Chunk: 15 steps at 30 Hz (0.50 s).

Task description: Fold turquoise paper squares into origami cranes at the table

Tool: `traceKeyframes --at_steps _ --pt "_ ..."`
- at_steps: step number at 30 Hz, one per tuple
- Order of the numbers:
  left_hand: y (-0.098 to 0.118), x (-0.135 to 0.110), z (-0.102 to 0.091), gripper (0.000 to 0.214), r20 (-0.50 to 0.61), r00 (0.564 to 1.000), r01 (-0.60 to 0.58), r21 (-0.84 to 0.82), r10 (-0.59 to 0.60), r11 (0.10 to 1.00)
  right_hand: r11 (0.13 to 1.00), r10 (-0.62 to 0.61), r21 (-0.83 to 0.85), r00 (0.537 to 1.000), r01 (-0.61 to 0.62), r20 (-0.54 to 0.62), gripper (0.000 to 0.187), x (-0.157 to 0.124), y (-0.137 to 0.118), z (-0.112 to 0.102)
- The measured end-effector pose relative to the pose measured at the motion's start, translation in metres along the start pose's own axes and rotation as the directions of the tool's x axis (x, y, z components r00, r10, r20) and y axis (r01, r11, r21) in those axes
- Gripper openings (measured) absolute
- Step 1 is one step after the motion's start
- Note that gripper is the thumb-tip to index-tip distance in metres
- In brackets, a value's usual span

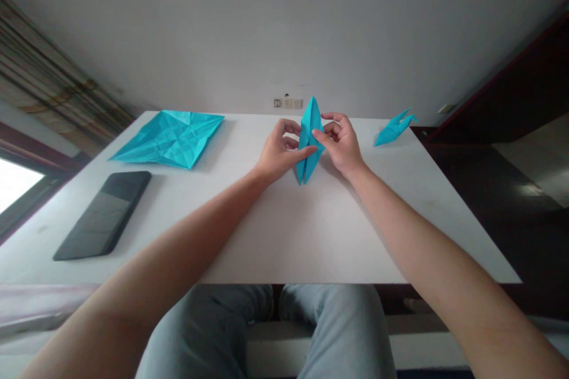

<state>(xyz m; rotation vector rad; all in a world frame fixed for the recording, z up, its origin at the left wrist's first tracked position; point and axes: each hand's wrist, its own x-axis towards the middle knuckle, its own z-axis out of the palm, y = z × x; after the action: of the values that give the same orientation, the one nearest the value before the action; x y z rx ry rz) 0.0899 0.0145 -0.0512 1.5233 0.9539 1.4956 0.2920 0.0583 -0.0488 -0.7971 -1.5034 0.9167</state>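
Observation:
A narrow, pointed fold of turquoise paper stands nearly upright over the far middle of the white table. My left hand pinches its left side, thumb pressed across the front. My right hand grips the right side with curled fingers, its thumb meeting the left one on the paper. The lower tip of the fold touches the tabletop.
A creased, opened-out turquoise sheet lies at the far left. A dark phone lies face up near the left edge. A finished small turquoise paper bird sits at the far right corner. Wall sockets are behind the table. My knees show below the near edge.

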Motion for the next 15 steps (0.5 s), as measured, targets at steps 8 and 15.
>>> traceKeyframes --at_steps 8,15 --pt "-0.004 0.006 0.0 0.039 -0.011 1.0 0.006 -0.035 -0.006 0.999 0.997 0.049 0.064 0.999 -0.051 0.023 0.075 0.004 0.003 -0.002" --pt "-0.008 0.013 -0.002 0.032 -0.063 0.998 0.007 -0.134 -0.016 0.991 0.991 0.074 0.108 0.997 -0.076 0.019 0.073 0.0 -0.007 0.0"
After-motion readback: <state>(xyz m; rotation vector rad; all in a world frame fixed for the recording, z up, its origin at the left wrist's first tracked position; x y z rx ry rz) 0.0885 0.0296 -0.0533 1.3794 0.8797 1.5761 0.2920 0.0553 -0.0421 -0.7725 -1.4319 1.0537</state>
